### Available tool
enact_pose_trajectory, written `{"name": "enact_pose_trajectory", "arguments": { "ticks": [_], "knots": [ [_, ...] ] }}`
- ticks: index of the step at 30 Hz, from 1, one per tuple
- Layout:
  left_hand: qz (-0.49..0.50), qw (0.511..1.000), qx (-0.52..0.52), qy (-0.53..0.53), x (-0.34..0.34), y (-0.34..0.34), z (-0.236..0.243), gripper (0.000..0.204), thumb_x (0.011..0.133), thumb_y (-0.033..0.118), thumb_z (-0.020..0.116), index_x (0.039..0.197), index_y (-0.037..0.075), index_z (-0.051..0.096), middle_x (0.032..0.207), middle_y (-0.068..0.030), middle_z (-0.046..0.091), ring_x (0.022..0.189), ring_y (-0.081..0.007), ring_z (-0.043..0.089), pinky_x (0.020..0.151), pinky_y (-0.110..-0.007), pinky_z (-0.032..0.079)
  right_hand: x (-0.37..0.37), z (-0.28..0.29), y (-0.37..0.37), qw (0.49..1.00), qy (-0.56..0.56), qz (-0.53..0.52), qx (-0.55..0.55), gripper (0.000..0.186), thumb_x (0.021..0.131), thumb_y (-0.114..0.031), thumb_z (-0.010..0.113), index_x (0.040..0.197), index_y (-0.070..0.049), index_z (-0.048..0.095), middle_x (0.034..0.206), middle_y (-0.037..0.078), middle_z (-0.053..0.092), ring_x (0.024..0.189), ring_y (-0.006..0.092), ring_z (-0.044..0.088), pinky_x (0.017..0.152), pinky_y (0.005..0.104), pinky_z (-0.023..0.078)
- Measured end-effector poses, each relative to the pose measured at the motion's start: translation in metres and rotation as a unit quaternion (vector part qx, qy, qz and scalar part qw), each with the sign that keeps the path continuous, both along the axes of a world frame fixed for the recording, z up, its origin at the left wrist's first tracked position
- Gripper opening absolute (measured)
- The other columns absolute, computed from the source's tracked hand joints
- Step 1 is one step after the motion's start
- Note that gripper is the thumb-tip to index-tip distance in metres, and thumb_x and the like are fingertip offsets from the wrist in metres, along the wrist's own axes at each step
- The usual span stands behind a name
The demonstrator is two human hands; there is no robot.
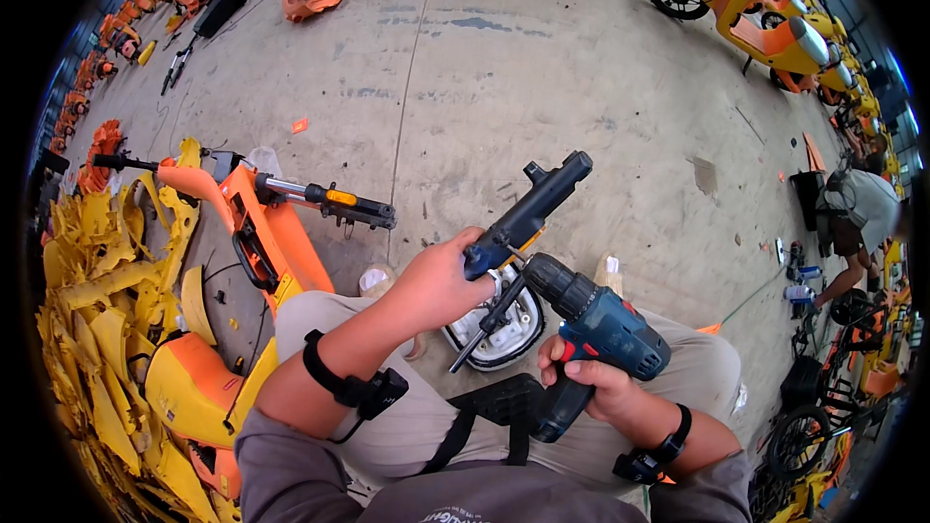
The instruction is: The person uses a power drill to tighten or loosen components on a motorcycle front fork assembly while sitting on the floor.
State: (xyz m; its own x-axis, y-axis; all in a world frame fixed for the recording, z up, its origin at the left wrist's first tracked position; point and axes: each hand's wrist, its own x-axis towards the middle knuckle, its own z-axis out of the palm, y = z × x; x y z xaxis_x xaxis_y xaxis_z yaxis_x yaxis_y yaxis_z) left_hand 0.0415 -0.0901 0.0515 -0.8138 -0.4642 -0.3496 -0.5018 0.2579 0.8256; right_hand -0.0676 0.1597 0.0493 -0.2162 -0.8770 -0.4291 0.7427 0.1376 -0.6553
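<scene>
Left hand at frame centre, fingers grasping a long black part, right hand lower right of centre, fingers clenched round a blue drill, yellow panels heaped left

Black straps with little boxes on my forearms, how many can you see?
2. The left strap is around your left forearm, behind the left hand; the right strap is around your right forearm, behind the right hand holding the drill. Sleeves could hide more.
</scene>
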Motion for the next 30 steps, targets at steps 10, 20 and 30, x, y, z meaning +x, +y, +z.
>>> {"name": "enact_pose_trajectory", "arguments": {
  "ticks": [10,20,30],
  "knots": [
    [-0.014,0.999,0.037,0.036,0.004,0.001,0.019,0.048,0.080,0.021,0.069,0.125,0.008,0.061,0.085,-0.0119,0.069,0.076,-0.0251,0.068,0.073,-0.036,0.053,0.013,0.015,-0.003,0.977,0.208,0.007,-0.037,0.028,0.081,-0.017,0.070,0.105,-0.005,0.060,0.101,0.013,0.064,0.087,0.0195,0.064,0.082,0.0349,0.052],
    [-0.014,0.988,0.121,0.092,-0.002,0.001,0.006,0.046,0.082,0.014,0.069,0.126,0.006,0.062,0.092,-0.0043,0.065,0.082,-0.0115,0.059,0.076,-0.029,0.050,0.002,0.016,-0.009,0.938,0.325,0.079,-0.090,0.019,0.094,0.000,0.061,0.111,-0.006,0.055,0.110,0.009,0.058,0.097,0.0166,0.059,0.084,0.0316,0.050],
    [-0.011,0.976,0.205,0.069,-0.009,0.000,0.019,0.044,0.084,0.007,0.068,0.127,0.006,0.059,0.098,-0.0007,0.061,0.091,-0.0096,0.055,0.083,-0.028,0.047,-0.004,0.025,-0.014,0.919,0.375,0.086,-0.089,0.022,0.092,0.003,0.061,0.111,-0.006,0.056,0.107,0.009,0.058,0.097,0.0159,0.058,0.084,0.0312,0.049]
  ]
}}
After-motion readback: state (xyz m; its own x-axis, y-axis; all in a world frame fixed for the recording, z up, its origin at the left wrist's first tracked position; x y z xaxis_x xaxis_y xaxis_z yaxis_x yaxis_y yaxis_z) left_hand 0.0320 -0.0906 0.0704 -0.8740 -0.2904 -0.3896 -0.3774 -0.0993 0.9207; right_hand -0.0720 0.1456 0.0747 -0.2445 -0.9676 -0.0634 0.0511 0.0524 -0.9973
